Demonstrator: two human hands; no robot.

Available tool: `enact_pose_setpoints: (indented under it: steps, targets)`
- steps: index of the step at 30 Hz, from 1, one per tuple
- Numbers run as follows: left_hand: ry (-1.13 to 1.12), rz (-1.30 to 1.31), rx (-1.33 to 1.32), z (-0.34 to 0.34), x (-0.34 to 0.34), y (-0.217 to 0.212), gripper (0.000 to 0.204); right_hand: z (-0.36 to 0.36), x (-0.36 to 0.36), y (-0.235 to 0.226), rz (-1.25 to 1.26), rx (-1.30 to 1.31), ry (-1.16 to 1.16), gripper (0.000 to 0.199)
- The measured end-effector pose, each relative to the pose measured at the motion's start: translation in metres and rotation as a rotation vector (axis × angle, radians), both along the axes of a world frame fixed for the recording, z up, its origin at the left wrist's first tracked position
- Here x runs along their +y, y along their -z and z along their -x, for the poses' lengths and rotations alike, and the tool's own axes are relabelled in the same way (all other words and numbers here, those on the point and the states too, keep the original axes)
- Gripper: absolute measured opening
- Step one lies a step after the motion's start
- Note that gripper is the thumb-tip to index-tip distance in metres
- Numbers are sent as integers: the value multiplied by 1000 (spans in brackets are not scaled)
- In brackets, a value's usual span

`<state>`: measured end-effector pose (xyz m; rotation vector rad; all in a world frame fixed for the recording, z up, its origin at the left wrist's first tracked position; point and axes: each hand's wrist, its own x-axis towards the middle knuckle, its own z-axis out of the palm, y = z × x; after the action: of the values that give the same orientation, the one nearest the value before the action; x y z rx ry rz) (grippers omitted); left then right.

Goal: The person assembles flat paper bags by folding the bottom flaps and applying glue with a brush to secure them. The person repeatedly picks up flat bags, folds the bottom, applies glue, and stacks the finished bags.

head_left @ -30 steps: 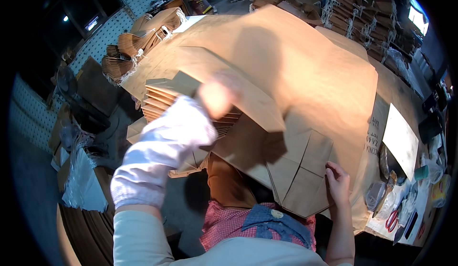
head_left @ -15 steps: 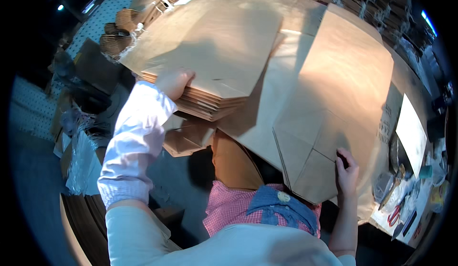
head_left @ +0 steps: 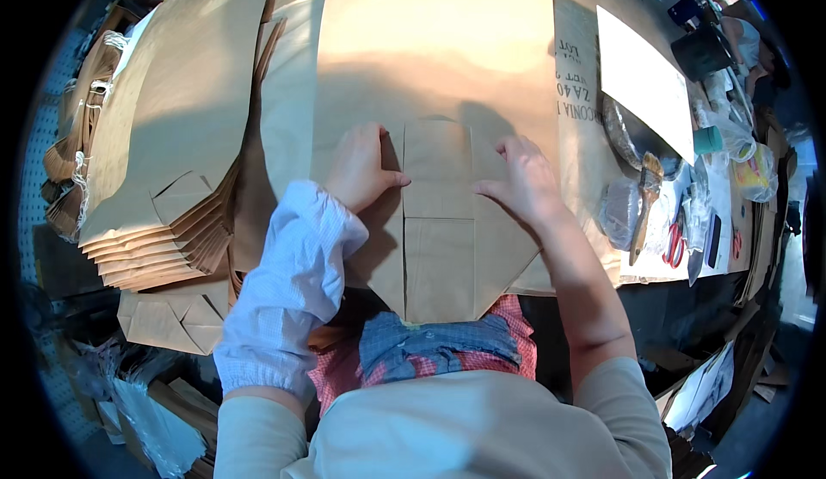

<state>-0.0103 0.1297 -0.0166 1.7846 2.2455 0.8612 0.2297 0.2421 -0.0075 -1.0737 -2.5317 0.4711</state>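
Observation:
A large brown kraft paper bag (head_left: 434,49) lies flat in front of me, with its folded, blocky bottom (head_left: 439,174) toward my body. My left hand (head_left: 366,169) rests at the left edge of that folded panel, thumb and fingers apart. At the panel's right edge, my right hand (head_left: 525,178) is spread with its thumb pointing inward. Neither hand holds anything; both seem to touch the paper. To the left lies a stack of similar flat bags (head_left: 155,230), their folded ends fanned in layers.
Another folded bag end (head_left: 172,320) juts over the table edge below the stack. Tied brown bundles (head_left: 86,135) stand at far left. On the right are a white sheet (head_left: 645,75), a brush (head_left: 647,199), red-handled scissors (head_left: 675,242), a knife (head_left: 697,221) and a teal roll (head_left: 707,140).
My left hand has left the stack and come to the bag in front of me. My right hand has moved up along the bag's bottom panel. The view has shifted to the right.

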Motion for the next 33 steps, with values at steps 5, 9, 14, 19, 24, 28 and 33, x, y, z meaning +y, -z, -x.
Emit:
enact_pose_setpoints:
  steps: [5, 9, 14, 19, 24, 28, 33]
  targets:
    - [151, 461, -115, 50, -22, -28, 12, -15, 25, -22, 300, -227, -185, 22]
    - [261, 329, 358, 32, -35, -26, 8, -25, 20, -24, -50, -315, -479, 6]
    - [348, 481, 710, -2, -44, -49, 21, -26, -4, -28, -240, -474, -492, 10]
    - [467, 255, 184, -27, -67, -23, 73, -9, -51, 3, -144, -35, -525, 58]
    - [284, 253, 172, -43, -79, 0, 92, 0, -81, 8, 45, -140, -377, 99]
    - [141, 316, 298, -14, -100, -3, 109, -45, -69, 2, 33, -150, -176, 104]
    - [262, 147, 12, 4, -95, -12, 95, -42, -39, 0, 378, 123, -295, 69]
